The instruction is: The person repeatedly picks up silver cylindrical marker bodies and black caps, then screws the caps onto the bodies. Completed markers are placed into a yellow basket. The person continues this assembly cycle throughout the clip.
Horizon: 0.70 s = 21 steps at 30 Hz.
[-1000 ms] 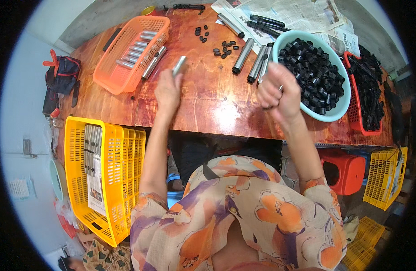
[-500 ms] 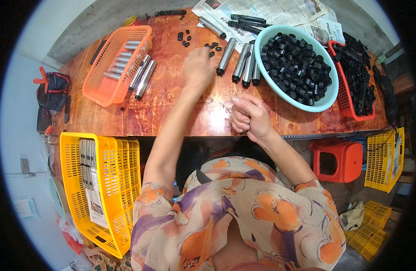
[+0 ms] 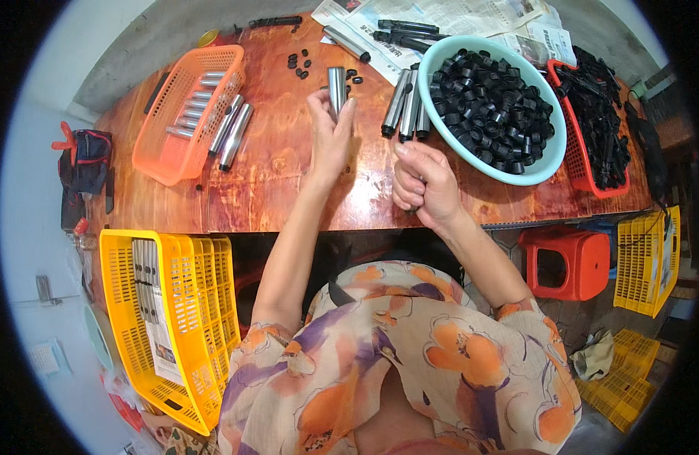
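Left grip point(image 3: 332, 140) holds silver tube point(image 3: 336, 87); right grip point(image 3: 427, 184) curled closed, anything inside hidden, near pale-blue bowl point(image 3: 457, 142).

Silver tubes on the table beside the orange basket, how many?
2: one tube close alongside the orange basket, a second tube just right of it. None looks hidden.

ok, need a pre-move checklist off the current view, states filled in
1. Left hand has a grip on the silver tube: ok.
2. Right hand empty: cannot tell; fingers are curled, hiding any contents.
3. Black rings available in the pale blue bowl: ok, plenty.
4. Small black pieces in a container: not ok, loose on the table.
5. All tubes near the orange basket inside it: not ok, two silver tubes lie beside it.
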Each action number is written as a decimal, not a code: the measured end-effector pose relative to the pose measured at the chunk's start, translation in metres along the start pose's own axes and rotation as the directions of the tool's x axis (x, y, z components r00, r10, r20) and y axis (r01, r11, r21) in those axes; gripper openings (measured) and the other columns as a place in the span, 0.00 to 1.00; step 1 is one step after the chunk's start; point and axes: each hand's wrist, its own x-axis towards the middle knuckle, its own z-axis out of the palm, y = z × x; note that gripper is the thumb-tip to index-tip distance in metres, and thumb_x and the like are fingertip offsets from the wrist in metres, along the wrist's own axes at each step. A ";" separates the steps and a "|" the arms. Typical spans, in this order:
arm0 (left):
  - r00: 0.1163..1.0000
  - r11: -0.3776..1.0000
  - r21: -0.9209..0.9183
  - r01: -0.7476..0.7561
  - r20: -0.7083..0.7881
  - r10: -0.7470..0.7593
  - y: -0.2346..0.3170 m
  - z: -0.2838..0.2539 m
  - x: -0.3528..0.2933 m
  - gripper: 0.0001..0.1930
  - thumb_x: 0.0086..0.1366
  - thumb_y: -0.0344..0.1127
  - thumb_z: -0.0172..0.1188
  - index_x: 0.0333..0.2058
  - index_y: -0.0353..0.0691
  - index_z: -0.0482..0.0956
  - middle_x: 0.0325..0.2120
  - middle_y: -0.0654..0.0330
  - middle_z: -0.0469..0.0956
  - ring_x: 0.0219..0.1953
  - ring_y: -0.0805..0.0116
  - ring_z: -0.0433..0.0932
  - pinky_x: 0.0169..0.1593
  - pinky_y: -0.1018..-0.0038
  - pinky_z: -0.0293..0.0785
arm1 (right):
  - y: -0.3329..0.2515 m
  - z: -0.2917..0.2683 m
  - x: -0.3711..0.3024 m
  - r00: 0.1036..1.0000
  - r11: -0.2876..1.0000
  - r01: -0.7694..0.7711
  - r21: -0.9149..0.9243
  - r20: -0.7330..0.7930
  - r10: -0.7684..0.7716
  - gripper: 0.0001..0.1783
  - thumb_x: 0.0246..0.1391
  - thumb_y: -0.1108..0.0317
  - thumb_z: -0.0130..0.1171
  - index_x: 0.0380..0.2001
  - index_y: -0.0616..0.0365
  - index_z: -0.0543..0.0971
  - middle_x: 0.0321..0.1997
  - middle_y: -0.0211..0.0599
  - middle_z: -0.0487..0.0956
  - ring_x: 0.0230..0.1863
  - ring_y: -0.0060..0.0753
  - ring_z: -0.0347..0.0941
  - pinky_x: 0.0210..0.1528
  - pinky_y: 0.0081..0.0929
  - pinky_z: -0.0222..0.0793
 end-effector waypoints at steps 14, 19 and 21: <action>0.988 0.981 -0.187 -0.056 0.134 0.082 0.002 -0.010 -0.080 0.19 0.66 0.52 0.51 0.34 0.39 0.64 0.19 0.67 0.64 0.19 0.80 0.61 0.22 0.83 0.57 | -0.040 0.048 0.074 0.995 0.920 0.093 0.380 -0.013 -0.095 0.20 0.55 0.63 0.53 0.14 0.45 0.57 0.09 0.18 0.53 0.09 0.17 0.47 0.16 0.21 0.48; 0.992 0.986 -0.127 -0.104 0.063 0.113 0.000 -0.007 -0.089 0.19 0.62 0.50 0.55 0.31 0.36 0.68 0.17 0.67 0.60 0.22 0.78 0.57 0.26 0.78 0.57 | -0.024 0.047 0.083 0.999 0.911 0.035 0.411 -0.048 -0.016 0.20 0.54 0.64 0.55 0.15 0.45 0.57 0.09 0.17 0.54 0.10 0.16 0.48 0.16 0.20 0.48; 0.987 0.982 -0.126 -0.141 0.055 0.149 0.001 -0.006 -0.088 0.19 0.62 0.49 0.56 0.31 0.36 0.68 0.17 0.66 0.59 0.22 0.77 0.57 0.26 0.78 0.57 | -0.020 0.045 0.084 0.998 0.906 0.017 0.423 -0.060 0.009 0.19 0.54 0.64 0.55 0.15 0.45 0.58 0.09 0.17 0.54 0.10 0.16 0.48 0.16 0.20 0.49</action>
